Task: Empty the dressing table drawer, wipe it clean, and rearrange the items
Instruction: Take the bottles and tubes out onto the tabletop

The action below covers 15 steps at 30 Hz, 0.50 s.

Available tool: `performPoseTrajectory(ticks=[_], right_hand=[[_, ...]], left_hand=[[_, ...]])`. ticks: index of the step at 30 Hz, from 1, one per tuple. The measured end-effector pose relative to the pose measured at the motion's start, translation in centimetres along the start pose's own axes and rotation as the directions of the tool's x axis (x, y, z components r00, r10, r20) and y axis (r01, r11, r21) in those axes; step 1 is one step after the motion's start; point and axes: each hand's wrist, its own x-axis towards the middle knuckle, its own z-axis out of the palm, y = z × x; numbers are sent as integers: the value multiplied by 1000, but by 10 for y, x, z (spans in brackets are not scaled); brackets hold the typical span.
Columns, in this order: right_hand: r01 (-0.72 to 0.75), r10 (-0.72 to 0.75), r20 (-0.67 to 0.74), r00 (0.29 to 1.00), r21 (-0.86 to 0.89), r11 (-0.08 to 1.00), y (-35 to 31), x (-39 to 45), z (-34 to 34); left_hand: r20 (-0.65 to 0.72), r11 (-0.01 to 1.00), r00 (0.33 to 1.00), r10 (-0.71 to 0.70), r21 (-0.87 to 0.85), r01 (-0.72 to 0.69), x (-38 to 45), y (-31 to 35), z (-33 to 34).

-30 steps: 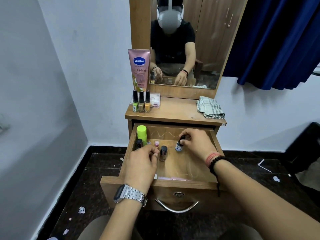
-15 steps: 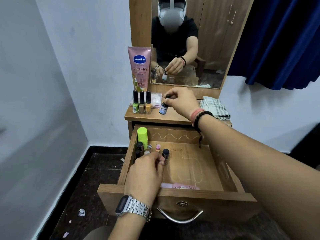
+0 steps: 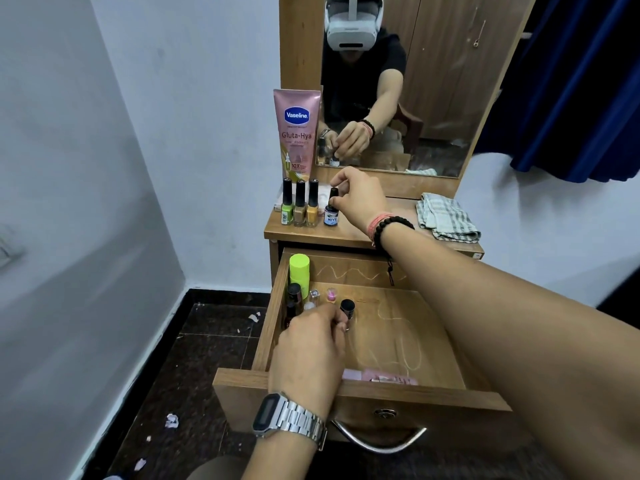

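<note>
— Wooden drawer [image 3: 346,393], pulled out toward you; what's your left hand [image 3: 311,351] doing in it?
— Your left hand is low in the near-left part, fingers curled around something small beside the black-capped bottle [image 3: 347,308]; you can't tell what it grips.
— And farther in?
— Along the left wall stand a dark bottle [image 3: 293,296] and a neon-green capped container [image 3: 299,271], with a tiny pink bottle [image 3: 331,294] near them. A pink packet [image 3: 381,377] lies against the near wall.
— Your right hand [image 3: 360,202]?
— Reached over to the tabletop [image 3: 363,233], fingertips pinching the black cap of a small dark bottle [image 3: 331,216] that stands just right of three nail polishes [image 3: 300,209]. Behind them a Vaseline tube [image 3: 297,133] stands upright; a checked cloth [image 3: 446,216] lies far right.
</note>
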Motion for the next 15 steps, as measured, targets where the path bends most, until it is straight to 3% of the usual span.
performPoseTrajectory(ticks=[5,10,12,15], right_hand=[[-39,39,60,997,-4,999,-1,-7,-8],[1,1,-46,999,52,999,2,-46,-25],[28,-30,28,999,63,998,5,-68,-31],[-14,11,270,963,12,1000,13,-96,-32]], left_hand=[[15,999,1000,3,36,-3,0,0,1],[39,998,999,8,59,-10,2,2,1],[53,996,999,13,84,-18,1,3,0],[63,989,998,28,140,-36,-1,6,1]])
